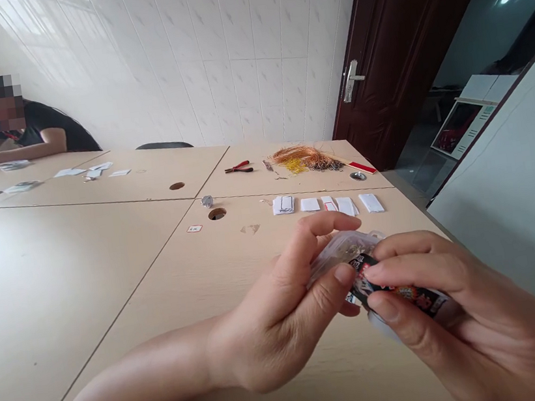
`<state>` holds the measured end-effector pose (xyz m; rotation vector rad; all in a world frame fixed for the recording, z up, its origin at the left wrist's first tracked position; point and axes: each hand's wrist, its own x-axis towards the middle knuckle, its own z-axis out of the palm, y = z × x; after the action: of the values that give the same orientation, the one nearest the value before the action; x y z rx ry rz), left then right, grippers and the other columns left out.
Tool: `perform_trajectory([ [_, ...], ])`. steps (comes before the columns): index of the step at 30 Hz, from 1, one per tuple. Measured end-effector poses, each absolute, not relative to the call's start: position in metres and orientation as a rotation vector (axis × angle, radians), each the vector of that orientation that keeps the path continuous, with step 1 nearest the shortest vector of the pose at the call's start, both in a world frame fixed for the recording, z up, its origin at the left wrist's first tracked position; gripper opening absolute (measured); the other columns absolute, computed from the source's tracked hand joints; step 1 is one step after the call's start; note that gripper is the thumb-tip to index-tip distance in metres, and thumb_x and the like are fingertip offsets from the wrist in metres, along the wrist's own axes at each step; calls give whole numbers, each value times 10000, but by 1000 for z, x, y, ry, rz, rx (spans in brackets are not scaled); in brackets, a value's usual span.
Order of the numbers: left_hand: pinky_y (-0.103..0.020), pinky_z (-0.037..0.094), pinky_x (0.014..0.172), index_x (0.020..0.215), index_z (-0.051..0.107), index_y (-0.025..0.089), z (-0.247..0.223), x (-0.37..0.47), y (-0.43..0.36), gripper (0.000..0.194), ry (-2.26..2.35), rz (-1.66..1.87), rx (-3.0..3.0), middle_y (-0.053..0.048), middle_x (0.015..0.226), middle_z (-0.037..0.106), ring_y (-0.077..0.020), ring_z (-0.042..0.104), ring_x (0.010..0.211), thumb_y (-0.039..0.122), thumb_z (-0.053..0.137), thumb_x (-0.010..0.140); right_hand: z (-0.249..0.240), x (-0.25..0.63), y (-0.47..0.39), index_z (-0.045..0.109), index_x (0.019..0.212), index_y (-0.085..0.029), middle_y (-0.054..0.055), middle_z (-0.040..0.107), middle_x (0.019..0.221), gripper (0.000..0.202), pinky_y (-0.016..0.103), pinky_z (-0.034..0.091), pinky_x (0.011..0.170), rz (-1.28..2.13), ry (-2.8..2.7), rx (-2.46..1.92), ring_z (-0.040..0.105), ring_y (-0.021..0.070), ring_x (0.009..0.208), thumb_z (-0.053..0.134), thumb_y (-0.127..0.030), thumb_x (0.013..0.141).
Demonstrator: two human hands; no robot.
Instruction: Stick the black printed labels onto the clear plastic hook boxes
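Above the near right part of the table, both hands are around a small clear plastic box. A black printed label with red and white lettering lies across it. My left hand grips the box from the left, its thumb on the label's edge and its index finger over the far side. My right hand pinches the label and box from the right between thumb and fingers. Small pieces inside the box are too blurred to name, and the fingers hide much of its underside.
Several stacks of white cards lie beyond my hands. Farther back are red-handled pliers and a bundle of copper-coloured wires. A round cable hole opens in the table. Another person sits at the far left.
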<state>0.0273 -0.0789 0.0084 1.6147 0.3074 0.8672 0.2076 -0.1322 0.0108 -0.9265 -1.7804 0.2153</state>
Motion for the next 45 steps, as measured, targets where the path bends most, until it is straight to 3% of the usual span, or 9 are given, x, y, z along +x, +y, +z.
perform_trajectory([
  [4, -281, 551, 805, 1295, 396, 284, 10, 27, -79, 216, 298, 860, 1634, -28, 1053, 599, -139, 595, 886, 322, 404, 1083, 11, 209, -133, 682, 1040, -253, 1, 691, 942, 157, 184, 622, 617, 251, -1815, -904, 706, 126, 814, 649, -150, 926],
  [13, -372, 550, 874, 1306, 337, 262, 10, 26, -79, 242, 235, 828, 1642, -73, 1117, 615, -186, 651, 968, 230, 385, 1070, 10, 214, -138, 657, 1176, -232, 21, 632, 1067, 284, 154, 628, 692, 236, -1877, -963, 721, 104, 852, 596, -84, 942],
  [18, -350, 543, 828, 1302, 361, 252, 9, 25, -79, 248, 253, 832, 1680, -53, 1046, 626, -182, 643, 936, 249, 418, 1061, 8, 210, -138, 666, 1177, -235, 17, 632, 1082, 260, 136, 607, 688, 180, -1839, -997, 689, 98, 884, 620, -130, 944],
  [24, -321, 512, 770, 1303, 387, 235, 8, 25, -80, 245, 293, 856, 1756, -38, 991, 605, -168, 614, 879, 286, 414, 1065, 14, 210, -136, 658, 1186, -224, 0, 640, 1081, 271, 101, 571, 789, 55, -1893, -994, 673, 75, 972, 624, -127, 935],
  [30, -339, 536, 778, 1322, 368, 247, 6, 25, -80, 255, 290, 845, 1733, -64, 1095, 601, -173, 627, 894, 319, 372, 1078, 13, 205, -136, 667, 1148, -202, -3, 648, 1055, 258, 61, 561, 776, -18, -1896, -969, 683, 47, 898, 625, -96, 917],
  [45, -356, 531, 782, 1302, 375, 236, 8, 25, -77, 236, 298, 848, 1770, -72, 1052, 634, -190, 649, 924, 292, 376, 1073, 12, 208, -135, 666, 1159, -184, -1, 652, 1051, 254, 74, 555, 809, -79, -1921, -974, 679, 48, 886, 635, -107, 919],
])
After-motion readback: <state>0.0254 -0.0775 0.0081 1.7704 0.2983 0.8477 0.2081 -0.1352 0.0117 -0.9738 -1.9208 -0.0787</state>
